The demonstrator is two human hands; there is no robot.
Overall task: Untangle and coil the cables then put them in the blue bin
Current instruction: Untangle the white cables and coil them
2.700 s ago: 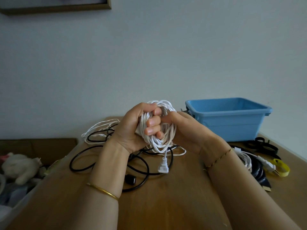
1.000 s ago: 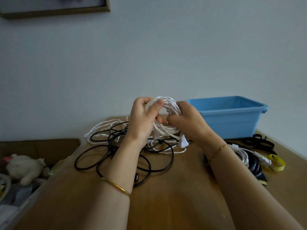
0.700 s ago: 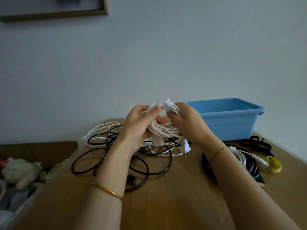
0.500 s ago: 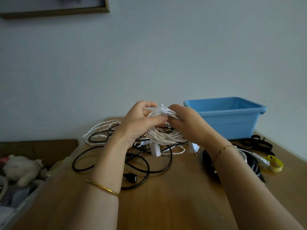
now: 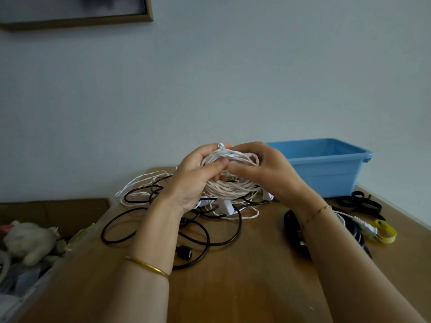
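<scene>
Left hand [image 5: 193, 178] wraps the left side of the coiled bundle of thin white twisted cable [image 5: 233, 185], and the job right now looks like tidying and securing that coil. To do it well, I'd say hold the loops flat and even, tuck the free end through the middle so it locks, and lift the white plug [image 5: 225, 206] dangling below clear of the loose black round cable [image 5: 163, 229] before carrying anything off, or the two may drag together. On the grip itself: the left fingers are curled behind the loops with the thumb pressed across the front strands. The right hand [image 5: 263, 173] curls over the top and right side, thumb reaching in toward the centre, so both hands are closed on the bundle. It is held up over the far middle of the brown wooden table [image 5: 245, 276]. The blue plastic rectangular bin [image 5: 326, 169] waits at the far right corner, just beside the right hand. More loose white strands [image 5: 140, 183] lie near the far left edge; whether they belong to this same cable, I can't tell. A finished black cable coil [image 5: 356, 231] sits by the right edge, not yet binned.
</scene>
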